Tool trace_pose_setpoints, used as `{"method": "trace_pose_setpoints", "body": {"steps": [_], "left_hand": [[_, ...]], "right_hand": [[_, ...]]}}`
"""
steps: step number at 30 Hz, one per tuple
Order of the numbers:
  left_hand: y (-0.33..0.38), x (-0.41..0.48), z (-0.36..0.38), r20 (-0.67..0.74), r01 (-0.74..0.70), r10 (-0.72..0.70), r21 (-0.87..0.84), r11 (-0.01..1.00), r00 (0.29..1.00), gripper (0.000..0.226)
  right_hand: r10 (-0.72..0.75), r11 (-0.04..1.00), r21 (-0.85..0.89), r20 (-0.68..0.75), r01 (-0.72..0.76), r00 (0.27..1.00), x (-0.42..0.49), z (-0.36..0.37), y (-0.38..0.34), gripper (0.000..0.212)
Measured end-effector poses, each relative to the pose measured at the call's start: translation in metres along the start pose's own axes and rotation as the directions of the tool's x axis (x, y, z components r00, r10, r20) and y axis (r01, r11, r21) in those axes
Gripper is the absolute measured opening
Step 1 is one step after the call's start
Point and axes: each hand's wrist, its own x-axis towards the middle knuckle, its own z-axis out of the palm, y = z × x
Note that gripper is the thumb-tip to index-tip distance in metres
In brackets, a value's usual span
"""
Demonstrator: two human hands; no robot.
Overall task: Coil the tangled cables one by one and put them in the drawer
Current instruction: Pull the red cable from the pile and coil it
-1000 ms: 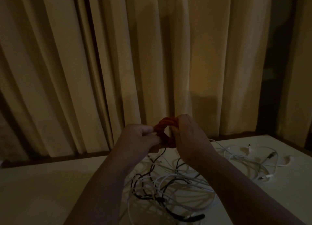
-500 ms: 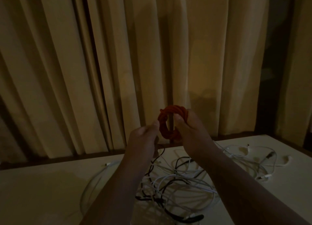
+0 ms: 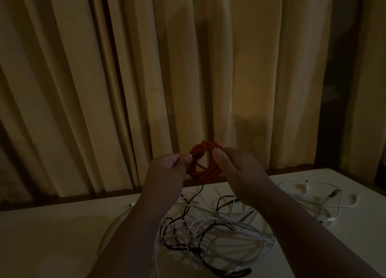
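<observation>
A red cable (image 3: 203, 169), wound into a small round coil, is held up in front of the curtain above the table. My right hand (image 3: 236, 169) grips the coil's right side, thumb on top. My left hand (image 3: 169, 167) pinches the coil's left edge between thumb and fingers. Below both hands a tangle of white and black cables (image 3: 208, 231) lies spread on the white table (image 3: 52, 236). No drawer is in view.
More white cables with plugs (image 3: 313, 198) trail toward the table's right corner. One white cable (image 3: 110, 229) loops off to the left. Beige curtains (image 3: 125, 79) hang close behind the table's far edge. The room is dim.
Both hands have risen a little with the red coil. The hands have drawn slightly apart, so the coil now shows as an open ring between them.
</observation>
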Motion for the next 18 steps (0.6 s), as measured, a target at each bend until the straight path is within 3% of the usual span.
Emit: {"method": "trace_pose_setpoints", "body": {"steps": [4,7,12,13,15,18], "left_hand": [[-0.002,0.001,0.0,-0.032,-0.114,0.12,0.139,0.984,0.992,0.031],[-0.006,0.002,-0.004,-0.045,-0.155,0.167,0.2,0.968,0.985,0.033],[-0.004,0.003,-0.006,-0.072,-0.176,0.195,0.211,0.962,0.978,0.032],[-0.003,0.003,-0.006,-0.08,-0.177,0.195,0.19,0.966,0.977,0.03],[-0.002,0.003,-0.007,-0.113,-0.188,0.204,0.137,0.973,0.972,0.024],[-0.005,0.003,-0.006,-0.187,-0.164,0.171,0.055,0.985,0.967,0.013]], "right_hand": [[0.018,0.973,-0.228,-0.038,-0.026,0.999,0.0,-0.01,0.0,0.04],[0.034,0.956,-0.292,-0.021,-0.039,0.999,0.0,-0.008,0.005,0.046],[0.138,0.983,0.109,0.085,-0.147,0.987,0.002,0.002,0.011,0.089],[0.14,0.973,0.17,0.117,-0.159,0.983,0.003,0.001,0.009,0.089],[0.129,0.958,0.239,0.135,-0.158,0.982,0.001,0.0,0.0,0.069],[0.157,0.956,0.222,0.168,-0.193,0.973,0.001,0.003,-0.006,0.063]]}}
